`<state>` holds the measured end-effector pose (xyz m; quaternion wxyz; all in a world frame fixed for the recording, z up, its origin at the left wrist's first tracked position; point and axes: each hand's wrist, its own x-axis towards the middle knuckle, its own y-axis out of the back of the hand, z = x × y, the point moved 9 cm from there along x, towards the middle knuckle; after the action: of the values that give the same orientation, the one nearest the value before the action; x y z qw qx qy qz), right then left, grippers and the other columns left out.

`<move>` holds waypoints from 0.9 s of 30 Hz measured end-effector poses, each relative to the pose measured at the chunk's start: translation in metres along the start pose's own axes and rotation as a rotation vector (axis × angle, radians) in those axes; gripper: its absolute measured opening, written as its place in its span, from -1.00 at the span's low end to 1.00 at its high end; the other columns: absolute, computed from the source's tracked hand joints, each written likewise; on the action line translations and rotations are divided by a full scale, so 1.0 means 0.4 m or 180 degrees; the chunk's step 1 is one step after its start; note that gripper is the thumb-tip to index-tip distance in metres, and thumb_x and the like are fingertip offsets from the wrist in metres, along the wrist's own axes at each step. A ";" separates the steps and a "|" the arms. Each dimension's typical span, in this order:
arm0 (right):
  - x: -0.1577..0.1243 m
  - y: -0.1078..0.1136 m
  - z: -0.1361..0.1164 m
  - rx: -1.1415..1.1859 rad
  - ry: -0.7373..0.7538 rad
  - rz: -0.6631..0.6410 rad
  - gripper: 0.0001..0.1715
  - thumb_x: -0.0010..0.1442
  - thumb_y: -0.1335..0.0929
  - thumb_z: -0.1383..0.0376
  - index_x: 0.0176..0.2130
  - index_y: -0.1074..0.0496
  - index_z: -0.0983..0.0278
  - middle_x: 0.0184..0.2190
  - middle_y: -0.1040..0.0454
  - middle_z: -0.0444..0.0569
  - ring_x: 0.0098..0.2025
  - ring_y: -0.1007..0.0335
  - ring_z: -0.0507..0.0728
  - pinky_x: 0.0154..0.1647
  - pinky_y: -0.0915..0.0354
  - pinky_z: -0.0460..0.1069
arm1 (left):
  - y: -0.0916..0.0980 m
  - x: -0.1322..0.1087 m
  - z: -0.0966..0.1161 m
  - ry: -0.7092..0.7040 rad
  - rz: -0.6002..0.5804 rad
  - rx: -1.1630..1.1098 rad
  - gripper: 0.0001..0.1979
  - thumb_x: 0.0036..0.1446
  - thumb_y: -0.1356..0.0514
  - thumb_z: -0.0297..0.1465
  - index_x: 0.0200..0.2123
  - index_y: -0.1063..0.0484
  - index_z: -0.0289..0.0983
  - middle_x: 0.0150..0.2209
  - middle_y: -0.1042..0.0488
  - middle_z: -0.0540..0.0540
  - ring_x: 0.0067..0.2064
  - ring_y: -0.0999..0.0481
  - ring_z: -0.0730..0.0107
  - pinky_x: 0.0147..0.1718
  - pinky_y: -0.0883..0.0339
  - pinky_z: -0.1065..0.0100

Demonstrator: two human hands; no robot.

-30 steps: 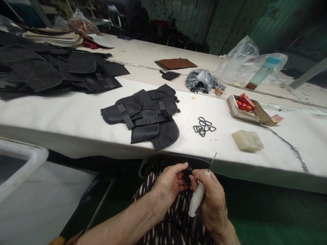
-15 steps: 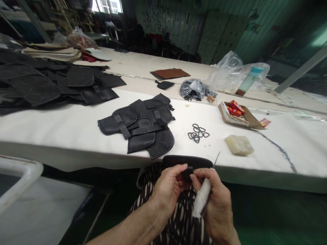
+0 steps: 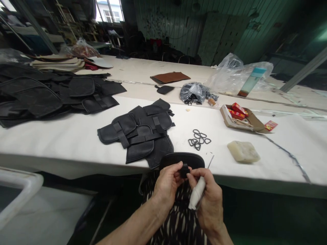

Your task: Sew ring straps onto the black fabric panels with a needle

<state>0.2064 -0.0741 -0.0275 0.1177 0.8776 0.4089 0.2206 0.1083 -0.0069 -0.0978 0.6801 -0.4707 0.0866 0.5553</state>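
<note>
My left hand (image 3: pixel 167 185) and my right hand (image 3: pixel 208 197) meet in front of my lap, just below the table edge. Both pinch a small black strap end (image 3: pixel 184 170) of a black leather piece (image 3: pixel 182 159) that rests on the table's front edge. The right hand also grips an awl with a white wrapped handle (image 3: pixel 196 198); its thin metal point (image 3: pixel 210 162) sticks up past the fingers. A pile of similar black leather pieces with straps (image 3: pixel 139 136) lies on the white table (image 3: pixel 63 143) just beyond. Several black metal rings (image 3: pixel 198 139) lie to the right of it.
A pale wax block (image 3: pixel 243 151) and an open cardboard box with red packets (image 3: pixel 240 115) sit to the right. A bag of rings (image 3: pixel 195 92), clear plastic bags (image 3: pixel 237 73) and a brown leather piece (image 3: pixel 170 77) lie farther back. More black pieces (image 3: pixel 51 93) are heaped at left. A white tub rim (image 3: pixel 17 197) is at lower left.
The black leather piece has risen from under the table edge onto it. My hands stay together on the strap end and shifted slightly up; the view tilted up.
</note>
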 end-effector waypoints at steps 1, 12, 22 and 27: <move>0.004 0.007 -0.004 0.0005 -0.0036 0.0038 -0.88 0.18 -0.33 0.22 -0.35 -0.36 0.23 -0.42 -0.47 -0.11 -0.43 -0.41 0.04 -0.42 -0.30 -0.12 | 0.001 0.000 0.002 -0.0064 -0.0017 0.0042 -0.88 -0.04 -0.27 -0.45 -0.53 -0.46 -0.40 -0.51 -0.51 -0.13 -0.43 -0.49 0.39 -0.37 -0.37 0.38; 0.020 -0.018 0.024 -0.0196 -0.0630 -0.0406 -0.80 0.17 -0.30 0.17 -0.39 -0.30 0.24 -0.60 -0.23 -0.22 -0.60 -0.09 -0.02 -0.62 -0.08 -0.14 | -0.021 -0.004 0.022 -0.0676 -0.0527 0.0995 -0.71 0.01 -0.25 -0.25 -0.59 -0.43 -0.35 -0.57 -0.35 0.00 -0.47 -0.31 0.45 -0.41 -0.22 0.41; 0.017 -0.017 0.010 -0.0351 -0.0391 -0.0289 -0.80 0.19 -0.29 0.17 -0.40 -0.31 0.23 -0.61 -0.25 -0.22 -0.60 -0.13 -0.02 -0.60 -0.10 -0.14 | -0.013 0.001 0.013 -0.0631 -0.0671 0.0644 -0.69 0.05 -0.23 -0.19 -0.54 -0.38 -0.32 -0.52 -0.40 0.00 -0.43 -0.37 0.44 -0.36 -0.24 0.41; 0.013 -0.019 0.028 -0.0203 -0.0592 -0.0297 -0.79 0.18 -0.30 0.15 -0.40 -0.32 0.23 -0.59 -0.30 -0.21 -0.59 -0.15 -0.01 -0.59 -0.11 -0.14 | -0.012 -0.003 0.014 -0.0717 -0.0669 0.0666 -0.69 0.07 -0.21 -0.19 -0.54 -0.38 -0.31 -0.52 -0.40 -0.01 -0.42 -0.37 0.42 -0.38 -0.22 0.41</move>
<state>0.2097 -0.0653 -0.0389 0.1931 0.8701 0.4295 0.1454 0.1094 -0.0033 -0.0913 0.7850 -0.3386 0.0175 0.5184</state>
